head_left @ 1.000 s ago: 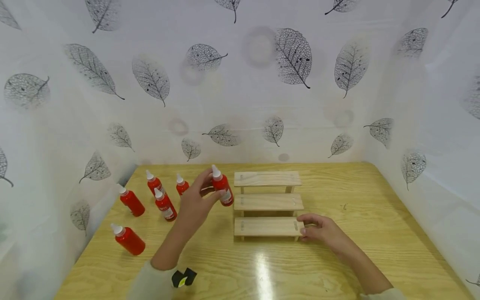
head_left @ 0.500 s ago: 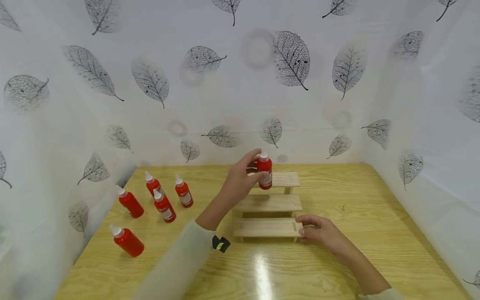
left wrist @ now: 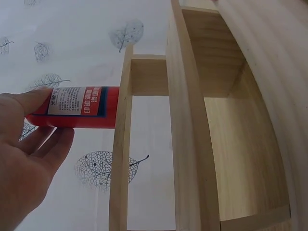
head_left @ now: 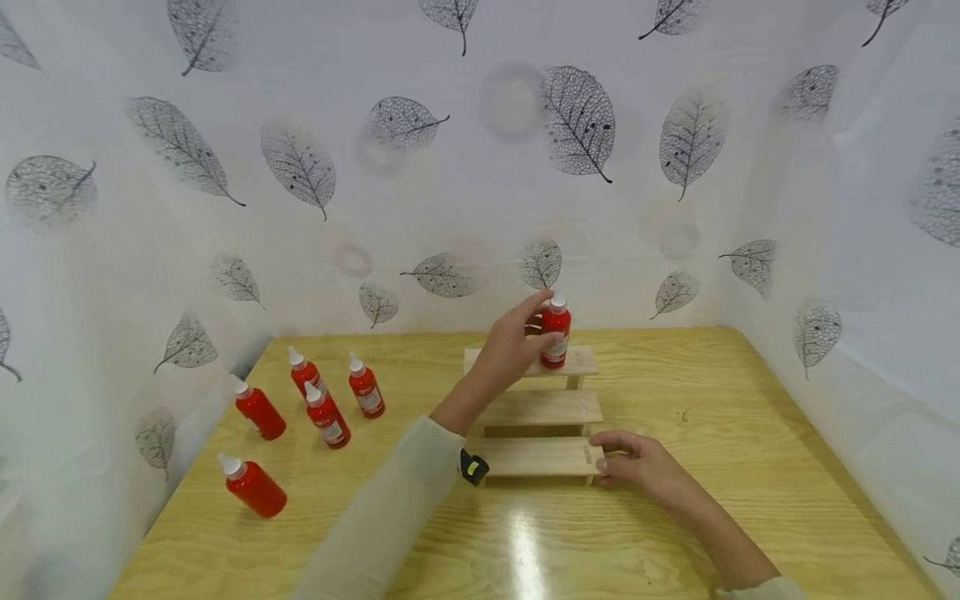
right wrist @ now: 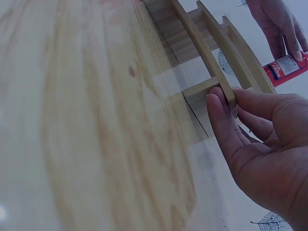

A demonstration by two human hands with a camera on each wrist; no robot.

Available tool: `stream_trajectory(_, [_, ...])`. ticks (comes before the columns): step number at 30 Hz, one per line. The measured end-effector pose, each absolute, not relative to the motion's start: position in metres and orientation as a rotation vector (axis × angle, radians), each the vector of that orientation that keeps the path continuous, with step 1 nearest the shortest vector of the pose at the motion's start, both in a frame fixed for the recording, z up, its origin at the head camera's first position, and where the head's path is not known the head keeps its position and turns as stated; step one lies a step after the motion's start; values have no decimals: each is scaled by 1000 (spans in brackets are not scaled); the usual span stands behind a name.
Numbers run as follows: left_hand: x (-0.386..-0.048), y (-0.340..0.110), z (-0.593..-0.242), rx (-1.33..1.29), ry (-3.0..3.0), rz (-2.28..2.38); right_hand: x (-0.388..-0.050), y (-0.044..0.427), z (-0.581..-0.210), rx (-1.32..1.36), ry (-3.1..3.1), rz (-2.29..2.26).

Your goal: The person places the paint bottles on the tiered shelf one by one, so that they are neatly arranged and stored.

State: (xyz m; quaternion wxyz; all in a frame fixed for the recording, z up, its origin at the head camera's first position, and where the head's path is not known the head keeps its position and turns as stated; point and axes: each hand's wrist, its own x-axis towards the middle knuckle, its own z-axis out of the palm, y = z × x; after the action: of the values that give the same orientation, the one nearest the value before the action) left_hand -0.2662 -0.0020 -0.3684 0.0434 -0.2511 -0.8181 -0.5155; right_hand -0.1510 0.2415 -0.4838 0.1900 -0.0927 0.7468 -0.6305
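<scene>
A red bottle with a white cap [head_left: 556,333] stands upright at the right part of the top step of a three-step wooden rack [head_left: 547,407]. My left hand [head_left: 510,343] grips this bottle from its left side. In the left wrist view the bottle's base [left wrist: 109,108] meets the top board's edge, with thumb and fingers round the bottle. My right hand [head_left: 637,467] pinches the right end of the lowest step; the right wrist view shows thumb and fingers of that hand [right wrist: 269,139] on both faces of the board [right wrist: 204,53].
Several red bottles with white nozzle tips stand at the left of the table, among them a rear one [head_left: 367,390] and a front one [head_left: 257,489]. A white curtain with leaf prints [head_left: 465,200] surrounds the table [head_left: 712,400].
My left hand has carried the bottle rightward from beside the rack onto the top step. The right hand keeps its hold on the lowest step.
</scene>
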Motion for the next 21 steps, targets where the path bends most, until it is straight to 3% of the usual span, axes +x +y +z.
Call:
stream_trajectory(11, [-267, -9, -372, -779, -2477, -1630, -151, 241, -486, -227, 2107, -1763])
stream_trajectory(21, [-247, -69, -383, -706, -2397, -1585, -150, 240, -483, -240, 2100, -1781])
